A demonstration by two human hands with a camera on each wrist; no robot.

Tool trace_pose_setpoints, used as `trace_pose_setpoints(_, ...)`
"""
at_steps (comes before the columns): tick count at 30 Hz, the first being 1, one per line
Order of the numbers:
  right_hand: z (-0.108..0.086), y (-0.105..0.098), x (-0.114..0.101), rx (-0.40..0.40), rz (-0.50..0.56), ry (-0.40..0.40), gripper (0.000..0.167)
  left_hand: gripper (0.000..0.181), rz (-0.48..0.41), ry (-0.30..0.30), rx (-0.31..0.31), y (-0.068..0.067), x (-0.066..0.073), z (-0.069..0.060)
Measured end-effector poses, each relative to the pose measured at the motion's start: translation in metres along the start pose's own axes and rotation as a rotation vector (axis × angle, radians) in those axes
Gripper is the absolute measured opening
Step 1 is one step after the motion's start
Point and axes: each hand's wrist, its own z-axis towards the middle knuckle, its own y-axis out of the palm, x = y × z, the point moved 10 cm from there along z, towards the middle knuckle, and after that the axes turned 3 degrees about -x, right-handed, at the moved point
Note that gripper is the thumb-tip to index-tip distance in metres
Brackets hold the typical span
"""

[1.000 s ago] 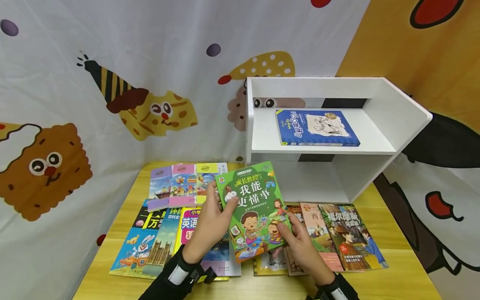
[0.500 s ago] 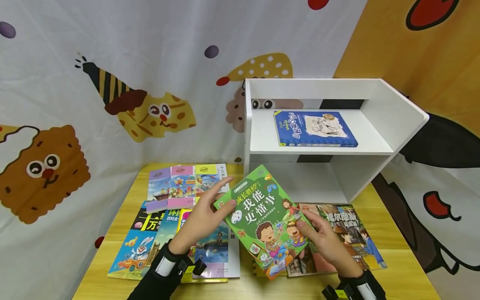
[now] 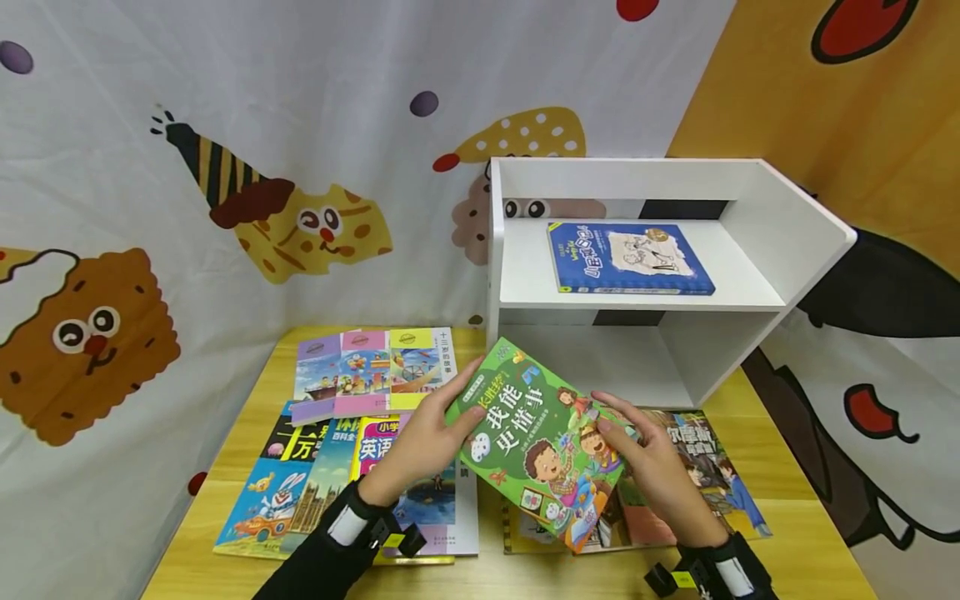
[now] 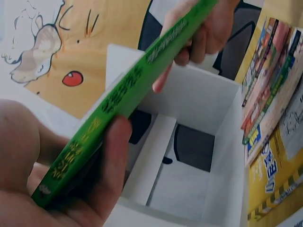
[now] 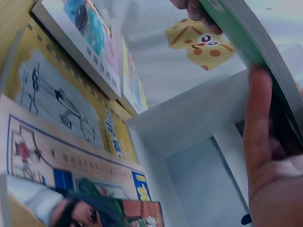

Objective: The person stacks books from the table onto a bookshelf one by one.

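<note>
A green children's book [image 3: 517, 433] is held tilted above the table, its illustrated cover facing up. My left hand [image 3: 427, 442] grips its left edge, thumb on the cover and fingers beneath. On the opposite edge my right hand [image 3: 660, 467] pinches it, with the thumb over the cover. The left wrist view shows the green book's spine [image 4: 123, 94] between thumb and fingers. In the right wrist view its page edges [image 5: 265, 38] show, with a finger of my right hand [image 5: 270, 156] against the green cover. Under it, several books are partly hidden.
A white two-level shelf [image 3: 641, 304] stands behind the hands, a blue book [image 3: 630, 258] lying on its upper board. Overlapping books [image 3: 300, 492] cover the table's left side, with thinner pastel ones [image 3: 363, 371] behind. More books [image 3: 720, 475] lie at right on the wooden table [image 3: 795, 517].
The green book has turned clockwise and moved right and slightly lower, with both hands keeping hold of it. The right hand has shifted right. The books on the table and the shelf stay put.
</note>
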Motion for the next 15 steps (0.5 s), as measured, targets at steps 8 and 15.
trace_pose_setpoints(8,-0.008,0.007,-0.012,0.121,0.222,-0.052,0.075,0.072,-0.018,0.09,0.172,-0.004,0.026,-0.004)
trace_pose_setpoints(15,-0.018,0.04,-0.029,-0.054,0.405,-0.161,0.083,0.073,0.003,0.116,0.288,0.005,0.031,-0.008)
